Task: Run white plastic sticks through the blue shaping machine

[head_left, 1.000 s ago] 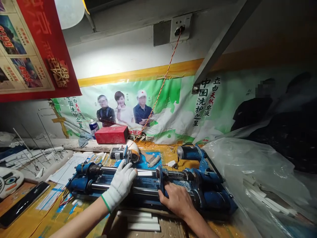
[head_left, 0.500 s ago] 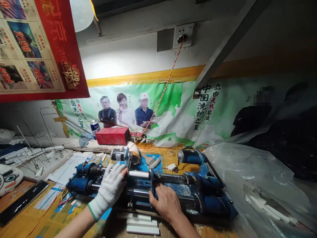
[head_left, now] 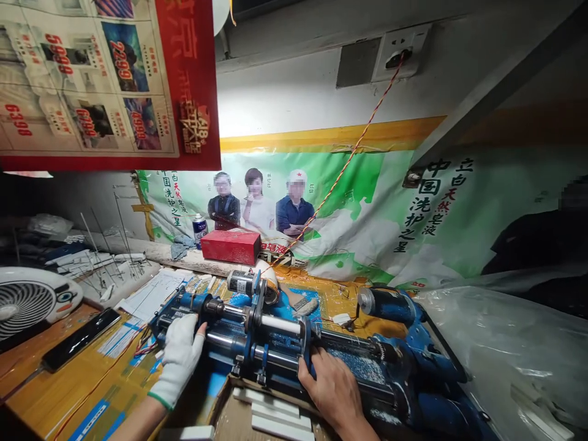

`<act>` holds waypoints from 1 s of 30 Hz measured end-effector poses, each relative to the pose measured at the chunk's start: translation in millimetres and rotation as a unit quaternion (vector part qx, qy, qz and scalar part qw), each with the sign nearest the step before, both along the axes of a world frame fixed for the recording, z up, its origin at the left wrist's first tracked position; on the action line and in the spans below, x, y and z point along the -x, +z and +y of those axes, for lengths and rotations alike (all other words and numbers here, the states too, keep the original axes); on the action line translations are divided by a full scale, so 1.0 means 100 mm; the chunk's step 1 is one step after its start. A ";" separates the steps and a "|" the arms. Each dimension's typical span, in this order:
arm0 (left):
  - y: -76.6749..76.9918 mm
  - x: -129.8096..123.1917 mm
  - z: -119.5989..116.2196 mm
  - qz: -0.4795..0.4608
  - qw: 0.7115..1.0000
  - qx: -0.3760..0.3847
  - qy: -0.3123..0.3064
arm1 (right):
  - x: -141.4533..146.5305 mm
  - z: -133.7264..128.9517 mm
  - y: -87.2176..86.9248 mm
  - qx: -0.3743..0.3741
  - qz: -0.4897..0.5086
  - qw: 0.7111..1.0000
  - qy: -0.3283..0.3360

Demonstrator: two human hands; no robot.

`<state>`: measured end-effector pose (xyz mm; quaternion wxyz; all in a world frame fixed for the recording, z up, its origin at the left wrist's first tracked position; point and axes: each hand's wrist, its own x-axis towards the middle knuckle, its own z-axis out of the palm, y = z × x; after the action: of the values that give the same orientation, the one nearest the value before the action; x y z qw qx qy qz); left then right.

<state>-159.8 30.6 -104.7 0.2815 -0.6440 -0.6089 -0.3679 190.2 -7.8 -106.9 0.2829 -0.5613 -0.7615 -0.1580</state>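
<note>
A blue lathe-like machine (head_left: pixel 220 343) with steel rods lies across the bench. My left hand (head_left: pixel 179 355), in a white fingertip-bare glove, rests over its left end, fingers lying on the housing and thumb held apart. With bare fingers, my right hand (head_left: pixel 333 383) is closed around the lower part of an upright blue bracket (head_left: pixel 307 343) right of the machine's middle. Between that bracket and another upright plate (head_left: pixel 255 324) sits a white rod (head_left: pixel 281 324). My right fingertips are partly hidden behind the bracket.
White strips (head_left: pixel 280 416) lie in a cardboard tray at the front. A phone (head_left: pixel 80 340) and a white fan (head_left: pixel 34 303) are at left. Behind are a brush (head_left: pixel 301 301) and a red box (head_left: pixel 231 247). Clear plastic sheeting (head_left: pixel 519 343) covers the right side.
My left hand has moved left from the middle plate to the machine's left end. My right hand stays at the bracket. The view has turned left, bringing the fan into sight.
</note>
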 end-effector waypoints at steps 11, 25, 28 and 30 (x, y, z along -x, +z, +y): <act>-0.14 -0.47 -0.02 0.002 0.998 -0.044 -0.037 | 0.00 0.01 -0.01 -0.019 0.007 1.000 0.010; -0.15 -0.02 0.16 0.085 0.995 -0.011 -0.045 | -0.03 0.01 -0.03 -0.002 0.012 1.000 0.024; -0.13 0.18 0.22 0.089 0.995 -0.022 -0.046 | -0.03 0.01 -0.03 -0.009 0.011 1.000 0.025; -0.13 0.31 0.25 0.088 0.995 -0.029 -0.042 | -0.03 0.01 -0.02 -0.011 0.009 1.000 0.024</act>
<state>-191.0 55.7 -118.1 0.3370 -0.6905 -0.5430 -0.3390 193.0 -6.9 -108.7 0.2992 -0.5409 -0.7707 -0.1545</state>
